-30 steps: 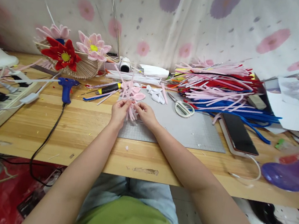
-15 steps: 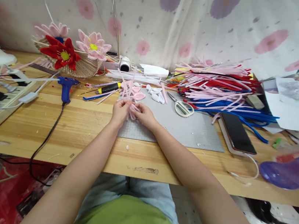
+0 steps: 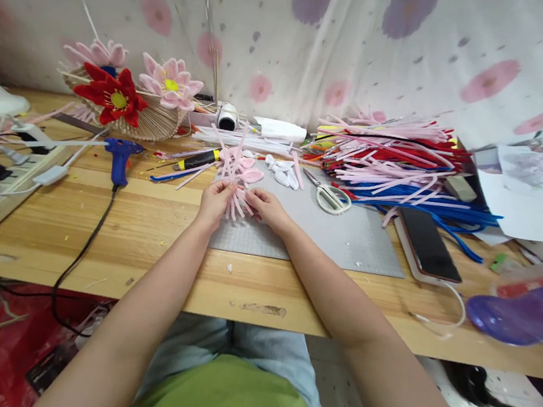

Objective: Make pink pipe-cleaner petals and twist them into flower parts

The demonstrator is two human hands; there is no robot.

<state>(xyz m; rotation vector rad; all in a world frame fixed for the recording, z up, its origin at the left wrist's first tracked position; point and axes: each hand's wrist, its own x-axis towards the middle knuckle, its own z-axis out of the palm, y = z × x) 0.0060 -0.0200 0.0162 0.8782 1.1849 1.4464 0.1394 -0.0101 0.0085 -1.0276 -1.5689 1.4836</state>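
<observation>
A bunch of pale pink pipe cleaners (image 3: 236,206) fans out between my hands, over the left part of a grey cutting mat (image 3: 347,241). My left hand (image 3: 216,201) is closed on the bunch from the left. From the right, my right hand (image 3: 267,207) pinches strands of the same bunch with thumb and fingers. Just beyond my fingers lie pink petal shapes (image 3: 250,175), and white petal shapes (image 3: 283,171) rest a little farther right. White-handled scissors (image 3: 331,198) lie on the mat to the right of these.
A blue glue gun (image 3: 120,161) with a black cord stands left. Behind it are finished fuzzy flowers (image 3: 117,99). Heaped pipe cleaners (image 3: 395,150) fill the back right, near a phone (image 3: 430,246) and a purple object (image 3: 524,310). A power strip (image 3: 5,193) sits far left.
The lower ends of the pink strands are spread wider apart. My right hand has moved slightly right, away from my left. The camera view has shifted a little.
</observation>
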